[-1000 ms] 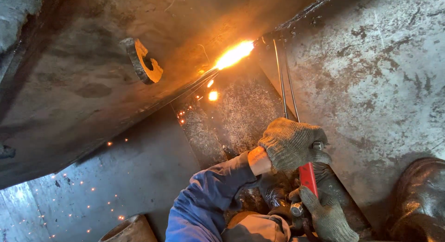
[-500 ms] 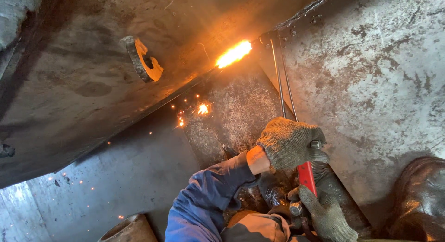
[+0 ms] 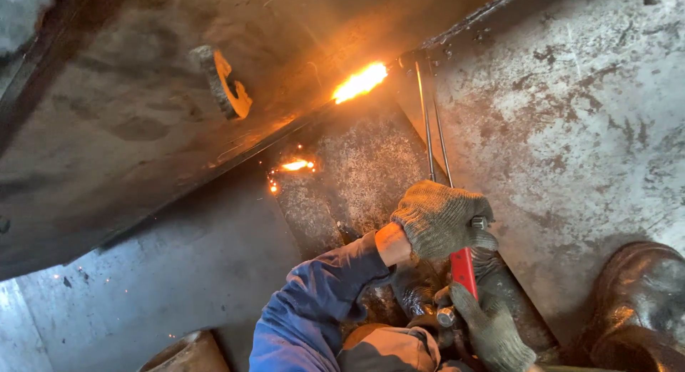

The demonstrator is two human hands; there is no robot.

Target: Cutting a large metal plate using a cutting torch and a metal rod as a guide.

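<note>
My gloved left hand (image 3: 442, 218) wrapped around the cutting torch (image 3: 462, 268) at lower right, right hand (image 3: 492, 333) gripping its red handle below, flame (image 3: 360, 82) at upper centre on the steel plate (image 3: 128, 151).

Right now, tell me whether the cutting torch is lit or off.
Lit: a bright orange flame burns at the cutting torch tip against the steel plate, throwing sparks.

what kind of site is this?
Likely a metal fabrication or scrap-cutting yard. Gloved hands, left and right, hold a cutting torch whose flame burns into a rusty steel plate, throwing sparks.
</note>
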